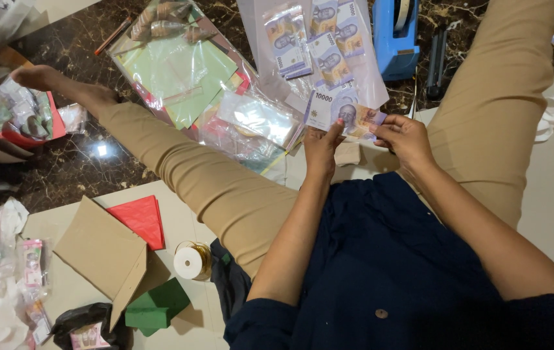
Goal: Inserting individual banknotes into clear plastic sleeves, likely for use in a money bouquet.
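Nearest the camera is a dark blue shirt [387, 259] with a small round button, its lower part cut off by the bottom edge. From it 2 bare forearms reach forward. The left hand [321, 146] and the right hand [406, 137] both grasp 1 purple banknote [348, 116], thumbs on top, each pinching an end; the fingers under the note are hidden. The note is held flat in the air above the lap, between the 2 legs in tan trousers [212, 181]. The right leg runs out of the top edge, so its foot is not seen; the left leg ends in a bare foot [40, 78] resting on the dark marble floor [82, 168].

To the left of the body, on a pale mat [180, 324], lie a brown cardboard piece [99, 249], a red folded paper [141, 220], a green folded paper [157, 304] and a spool of gold wire [193, 261]. Clear bags at the left edge are crumpled and hard to make out.

Just beyond the hands, more banknotes [319, 39] lie spread on a clear plastic sheet [368, 78], overlapping so their count cannot be told. Left of them is a clear bag of coloured paper sheets [180, 71]. At the top edge stands a blue tape dispenser [395, 39], its top cut off.
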